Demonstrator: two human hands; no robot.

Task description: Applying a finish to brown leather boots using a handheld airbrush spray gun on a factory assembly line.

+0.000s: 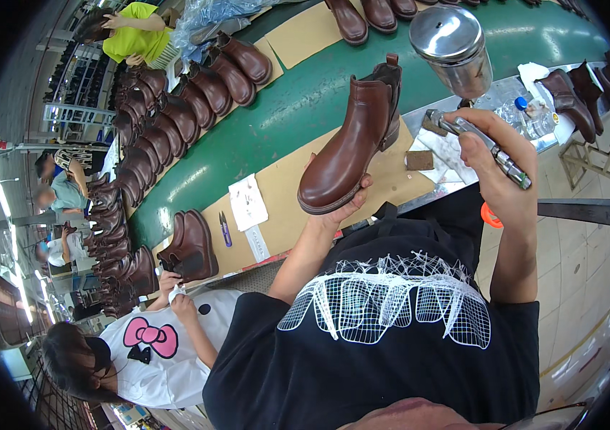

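My left hand [348, 206] is closed under a brown leather ankle boot [348, 147], supporting it near the sole. The boot is tilted, its toe toward the lower left and its pull tab at the upper right. My right hand [498, 154] is wrapped round the handle of a metal spray gun [454, 44] with a large lidded silver cup on top. The gun's nozzle end is to the right of the boot, apart from it. Below the nozzle, a brown block [419, 160] lies beside white cloths [447, 149] on the bench edge.
Rows of brown boots [179, 118] line the green bench [305, 86]. Cardboard [276, 193] covers its near edge, with a white cloth [248, 202] and purple-handled snips [225, 229]. A co-worker [168, 344] handles boots at left. A clear bottle [534, 118] stands right.
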